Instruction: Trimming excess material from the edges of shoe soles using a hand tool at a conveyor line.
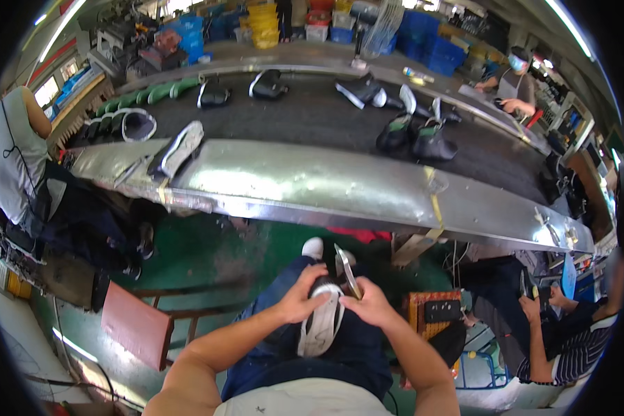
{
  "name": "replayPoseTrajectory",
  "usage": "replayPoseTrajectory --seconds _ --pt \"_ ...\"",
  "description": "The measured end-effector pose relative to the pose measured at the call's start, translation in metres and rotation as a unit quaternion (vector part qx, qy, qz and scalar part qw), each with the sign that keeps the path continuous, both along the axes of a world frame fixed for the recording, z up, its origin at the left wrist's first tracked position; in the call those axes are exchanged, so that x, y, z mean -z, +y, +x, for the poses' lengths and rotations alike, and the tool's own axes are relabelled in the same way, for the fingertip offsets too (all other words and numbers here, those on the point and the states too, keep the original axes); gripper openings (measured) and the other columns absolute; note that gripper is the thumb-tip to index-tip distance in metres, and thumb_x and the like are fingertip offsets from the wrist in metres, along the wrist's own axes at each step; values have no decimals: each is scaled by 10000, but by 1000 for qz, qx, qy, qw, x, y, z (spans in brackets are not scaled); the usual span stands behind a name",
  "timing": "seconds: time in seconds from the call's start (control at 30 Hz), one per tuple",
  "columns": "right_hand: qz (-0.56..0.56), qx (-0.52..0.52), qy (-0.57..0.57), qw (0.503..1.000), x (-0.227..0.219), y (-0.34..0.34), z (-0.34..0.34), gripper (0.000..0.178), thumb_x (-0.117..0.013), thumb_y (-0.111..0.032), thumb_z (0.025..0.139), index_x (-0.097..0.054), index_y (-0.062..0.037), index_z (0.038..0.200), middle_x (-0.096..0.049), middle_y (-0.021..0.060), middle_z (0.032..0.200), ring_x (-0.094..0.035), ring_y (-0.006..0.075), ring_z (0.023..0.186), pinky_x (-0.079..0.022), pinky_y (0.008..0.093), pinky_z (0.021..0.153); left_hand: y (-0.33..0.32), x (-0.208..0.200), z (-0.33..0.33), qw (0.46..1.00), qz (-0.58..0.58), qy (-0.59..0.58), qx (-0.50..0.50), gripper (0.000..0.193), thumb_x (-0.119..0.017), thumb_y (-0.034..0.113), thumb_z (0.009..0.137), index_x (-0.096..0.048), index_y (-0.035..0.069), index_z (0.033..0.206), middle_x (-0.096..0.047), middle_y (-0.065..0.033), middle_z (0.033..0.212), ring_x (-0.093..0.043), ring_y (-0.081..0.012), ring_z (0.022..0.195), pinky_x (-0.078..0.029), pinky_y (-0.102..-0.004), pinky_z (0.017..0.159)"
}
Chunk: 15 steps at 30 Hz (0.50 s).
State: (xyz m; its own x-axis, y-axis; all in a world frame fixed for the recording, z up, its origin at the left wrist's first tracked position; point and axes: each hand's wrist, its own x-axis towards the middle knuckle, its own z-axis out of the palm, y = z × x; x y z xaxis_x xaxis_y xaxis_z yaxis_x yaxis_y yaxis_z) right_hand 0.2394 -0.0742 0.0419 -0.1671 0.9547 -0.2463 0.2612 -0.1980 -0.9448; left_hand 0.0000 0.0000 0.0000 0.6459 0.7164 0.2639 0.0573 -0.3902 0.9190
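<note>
A dark shoe (321, 324) with a pale sole lies over my lap, sole upward, its toe pointing away from me. My left hand (301, 295) grips its toe end from the left, thumb across the sole. On the other side, my right hand (369, 302) is closed around a long, thin metal tool (348, 270), its pointed end directed away from me. Whether this tool is a knife or scissors I cannot tell. The right thumb reaches the edge of the sole, and the fingers underneath are hidden.
Ahead runs a dark conveyor belt (305, 125) carrying several shoes, with a metal ledge (270, 180) along its near side. Another shoe (178, 149) lies on that ledge. A reddish stool (135, 322) stands left. People sit at right and stand at left and across the belt.
</note>
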Motion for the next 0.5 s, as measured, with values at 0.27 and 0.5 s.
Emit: replayPoseTrajectory --seconds 0.27,0.5 --pt "-36 -78 27 996 -50 -74 -32 319 -607 -210 1022 -588 -13 1273 -694 64 883 -645 155 741 -517 295 711 -31 -26 -62 986 -66 -30 -148 570 -640 174 981 -383 30 1470 -371 -224 1554 -325 -365 1481 -212 -448 1230" --pt "-107 -134 36 984 -33 -56 -51 315 -584 -178 1025 -596 10 1277 -713 73 1075 -654 133 892 -536 308 821 -31 -20 -64 984 -99 -26 -143 556 -635 189 992 -398 25 1468 -380 -217 1556 -334 -344 1480 -247 -430 1215"
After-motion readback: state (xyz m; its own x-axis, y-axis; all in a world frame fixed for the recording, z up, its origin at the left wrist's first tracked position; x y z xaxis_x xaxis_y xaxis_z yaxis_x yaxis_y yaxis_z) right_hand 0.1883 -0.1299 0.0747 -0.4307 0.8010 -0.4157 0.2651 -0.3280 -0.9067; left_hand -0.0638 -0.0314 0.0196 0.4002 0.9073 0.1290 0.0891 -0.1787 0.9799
